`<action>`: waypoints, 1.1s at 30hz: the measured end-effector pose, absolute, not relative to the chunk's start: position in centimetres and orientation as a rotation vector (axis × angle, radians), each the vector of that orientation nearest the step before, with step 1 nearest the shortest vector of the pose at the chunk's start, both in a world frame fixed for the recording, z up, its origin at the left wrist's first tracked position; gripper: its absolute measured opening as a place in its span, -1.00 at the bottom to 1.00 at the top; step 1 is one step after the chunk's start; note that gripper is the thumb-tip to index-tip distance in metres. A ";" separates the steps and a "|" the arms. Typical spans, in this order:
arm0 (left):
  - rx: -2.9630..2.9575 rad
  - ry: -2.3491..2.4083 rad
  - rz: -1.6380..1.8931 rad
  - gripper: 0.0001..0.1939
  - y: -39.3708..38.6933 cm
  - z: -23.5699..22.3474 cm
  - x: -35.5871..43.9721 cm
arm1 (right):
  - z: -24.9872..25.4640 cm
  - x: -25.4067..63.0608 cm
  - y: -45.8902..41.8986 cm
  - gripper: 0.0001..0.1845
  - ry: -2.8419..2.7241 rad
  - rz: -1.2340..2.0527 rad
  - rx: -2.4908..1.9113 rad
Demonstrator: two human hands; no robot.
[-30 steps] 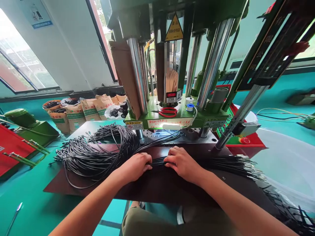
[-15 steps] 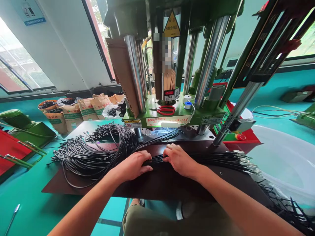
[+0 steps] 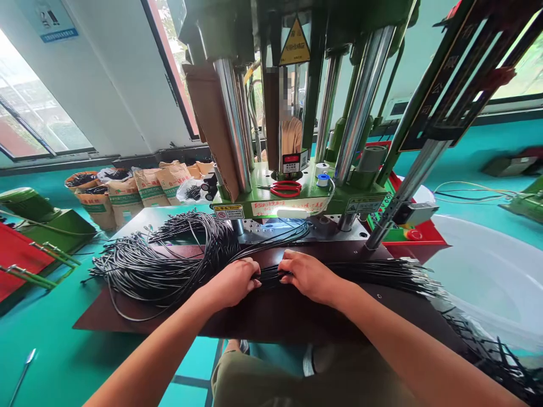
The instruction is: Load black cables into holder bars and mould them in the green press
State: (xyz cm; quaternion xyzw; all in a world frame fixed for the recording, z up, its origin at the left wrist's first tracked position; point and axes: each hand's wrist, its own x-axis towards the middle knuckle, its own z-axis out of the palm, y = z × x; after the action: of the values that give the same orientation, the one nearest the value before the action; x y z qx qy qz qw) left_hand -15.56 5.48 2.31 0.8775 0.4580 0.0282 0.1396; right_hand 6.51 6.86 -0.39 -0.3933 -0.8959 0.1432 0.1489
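A bundle of thin black cables [image 3: 373, 273] lies along the front of the dark brown board [image 3: 297, 316], its pale ends fanned out at the right. My left hand [image 3: 240, 280] is closed on the bundle near the middle of the board. A short stretch of cable shows between it and my right hand [image 3: 303, 272], whose fingers are also closed around the bundle. To the left rests a large looped heap of black cables [image 3: 156, 277]. Several cables run from it toward the metal plate [image 3: 326, 233] under the press. My fingertips are partly hidden.
A green press [image 3: 360, 195] stands directly behind the board, with red-handled pliers [image 3: 288, 189] on its ledge. At the right are a red emergency button [image 3: 413, 234], a white tub [image 3: 500, 277] and black scraps [image 3: 500, 356]. Filled paper sacks [image 3: 123, 198] stand back left. Behind the press is a person [image 3: 292, 135].
My left fingers and thumb have closed in on the cables. My right hand has shifted slightly left, its thumb now showing below the fingers.
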 end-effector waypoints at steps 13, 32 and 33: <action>2.433 1.280 0.082 -0.84 5.6 3.5 -15.8 | -0.4 6.2 7.0 -0.93 -2.557 0.398 -1.172; 2.423 1.252 0.146 -0.86 5.6 3.8 -15.7 | 0.2 6.1 6.3 -0.89 -2.589 0.228 -1.163; 2.399 1.249 0.165 -0.84 5.6 4.0 -15.8 | 0.3 6.1 6.2 -0.88 -2.592 0.222 -1.160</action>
State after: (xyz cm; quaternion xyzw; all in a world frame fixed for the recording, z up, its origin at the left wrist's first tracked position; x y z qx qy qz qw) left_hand -15.76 5.61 4.04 0.8648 0.4502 0.0594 0.2143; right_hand 6.12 6.25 0.32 -0.4029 -0.9002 0.0770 0.1462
